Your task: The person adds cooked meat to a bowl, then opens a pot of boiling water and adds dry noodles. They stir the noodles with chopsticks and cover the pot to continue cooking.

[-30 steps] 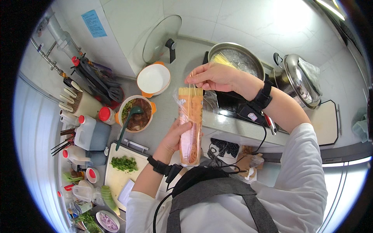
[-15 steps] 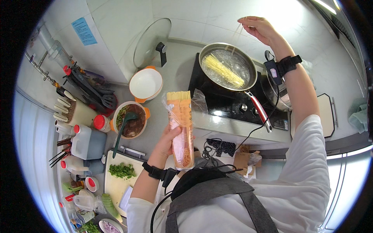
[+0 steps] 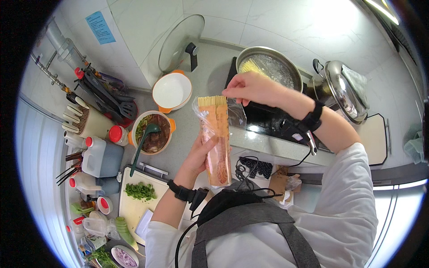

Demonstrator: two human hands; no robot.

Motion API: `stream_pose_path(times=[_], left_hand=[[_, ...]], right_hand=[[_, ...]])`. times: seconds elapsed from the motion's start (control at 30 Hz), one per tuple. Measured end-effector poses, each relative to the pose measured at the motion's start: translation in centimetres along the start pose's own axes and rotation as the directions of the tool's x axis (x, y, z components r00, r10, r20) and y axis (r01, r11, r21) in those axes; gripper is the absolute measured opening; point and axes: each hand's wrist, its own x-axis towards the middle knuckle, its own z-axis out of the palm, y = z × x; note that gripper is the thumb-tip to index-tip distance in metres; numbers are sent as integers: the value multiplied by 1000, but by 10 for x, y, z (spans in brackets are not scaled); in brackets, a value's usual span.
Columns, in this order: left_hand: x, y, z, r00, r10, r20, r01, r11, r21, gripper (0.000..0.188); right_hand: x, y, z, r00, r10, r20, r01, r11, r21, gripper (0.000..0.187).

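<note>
While the left grip (image 3: 199, 156) wraps the pack (image 3: 217, 154) below its open end, probably to leave the noodles (image 3: 211, 101) exposed, the right grip (image 3: 251, 87) reaches their right edge; I cannot tell whether its fingertips are closed on any strands. The pack stands out in front of the body, open end pointing far, left of the hob (image 3: 258, 118). Its orange wrapper carries print too small to read. Beyond the right grip, the pan (image 3: 300, 76) sits on the hob, likely for heat, with more noodles showing at its left side. Farther left on the bench (image 3: 220, 56), a lid (image 3: 178, 44) leans on the wall, perhaps to save space, and two bowls (image 3: 172, 89) stand together; the nearer holds brown food and a ladle (image 3: 153, 128). On the far left wall, a blue sheet (image 3: 100, 27) bears writing that is also illegible.
</note>
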Motion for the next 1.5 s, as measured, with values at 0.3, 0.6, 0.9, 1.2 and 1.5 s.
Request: stream_pose_path(times=[0.3,0.6,0.9,1.2,1.5], left_hand=[[3,-15,-3,997,79,-14,-79,996,48,74],[-5,-10,6,999,42,-32,-42,999,19,72],[-6,-4,19,1000,12,-13,-11,997,80,68],[1,-6,18,999,41,7,-41,999,10,59],[8,-7,25,1000,30,-2,-30,1000,8,61]], right_hand=[[17,5,38,992,97,-81,-106,988,-110,46],[23,12,29,994,-67,-90,63,997,-38,31],[28,-1,-8,999,-35,-39,48,907,418,22],[10,14,15,997,67,-38,-40,868,495,45],[10,17,55,996,63,-68,7,680,734,41]])
